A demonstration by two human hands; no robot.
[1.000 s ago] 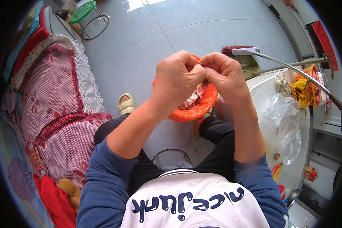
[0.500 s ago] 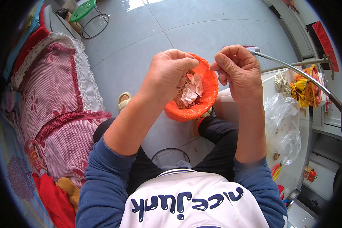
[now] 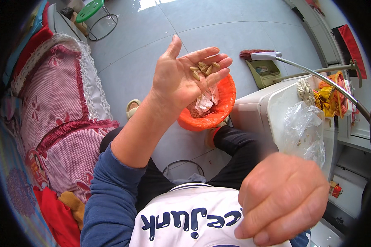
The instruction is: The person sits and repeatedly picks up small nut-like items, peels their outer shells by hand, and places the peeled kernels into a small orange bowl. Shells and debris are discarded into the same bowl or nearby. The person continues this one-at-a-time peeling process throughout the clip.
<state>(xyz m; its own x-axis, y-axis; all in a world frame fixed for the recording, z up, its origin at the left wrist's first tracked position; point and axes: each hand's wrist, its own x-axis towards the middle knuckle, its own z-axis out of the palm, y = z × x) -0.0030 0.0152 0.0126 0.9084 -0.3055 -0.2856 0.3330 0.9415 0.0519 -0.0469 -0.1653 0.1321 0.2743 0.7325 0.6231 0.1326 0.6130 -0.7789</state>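
My left hand [image 3: 179, 78] is held palm up above the bin, fingers stretched out. Several tan sunflower seeds [image 3: 205, 68] lie in it, along the base of the fingers. Close to my chest, at the lower right, my right hand [image 3: 282, 199] is curled in a pinch and slightly blurred; anything between its fingertips is hidden. Beneath the left hand stands a small bin with an orange liner [image 3: 226, 108], containing crumpled pale paper [image 3: 206, 103] and brown scraps. The left hand covers part of its opening.
On my left is furniture draped with a pink fringed cover [image 3: 62, 99]. A white cabinet top [image 3: 276, 109] on the right bears a clear plastic bag [image 3: 303, 129]. Behind it are a broom [image 3: 266, 55] and green dustpan [image 3: 261, 74]. A green stool [image 3: 90, 10] stands far left.
My left hand has turned palm up and opened, showing the seeds. My right hand has left its place beside the bin and come back toward my chest, uncovering the broom and dustpan.
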